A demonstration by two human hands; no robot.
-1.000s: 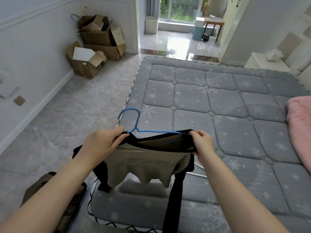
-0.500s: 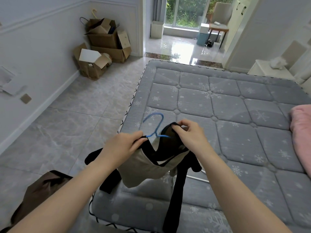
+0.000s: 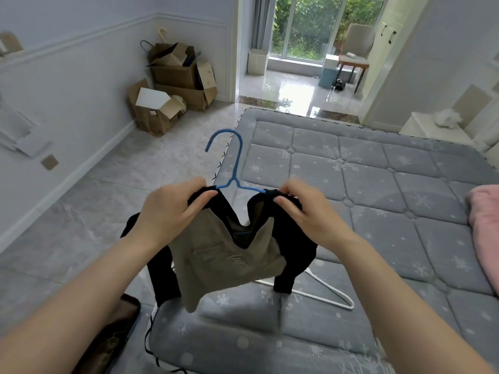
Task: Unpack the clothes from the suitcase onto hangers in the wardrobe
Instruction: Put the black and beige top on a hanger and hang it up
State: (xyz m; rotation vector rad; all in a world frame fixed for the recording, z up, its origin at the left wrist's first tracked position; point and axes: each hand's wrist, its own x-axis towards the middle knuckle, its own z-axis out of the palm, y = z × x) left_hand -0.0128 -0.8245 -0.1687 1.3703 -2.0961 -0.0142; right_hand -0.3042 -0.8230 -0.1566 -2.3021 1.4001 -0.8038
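A khaki top with black sleeves hangs on a blue hanger, held up over the near corner of the grey mattress. My left hand pinches the garment's left shoulder over the hanger arm. My right hand pinches the right shoulder the same way. The hanger's hook stands upright between the hands. The open suitcase shows dark at the lower left on the floor, mostly hidden by my left forearm.
A white hanger lies on the mattress under the garment. A pink cloth lies at the right edge. Cardboard boxes are stacked in the far left corner. A doorway opens beyond the bed; a white bedside cabinet stands at right.
The garment's shoulders now sit on both hanger arms and the hook stands upright; my hands, close together half a second ago, have spread to the shoulders. The view has tilted up.
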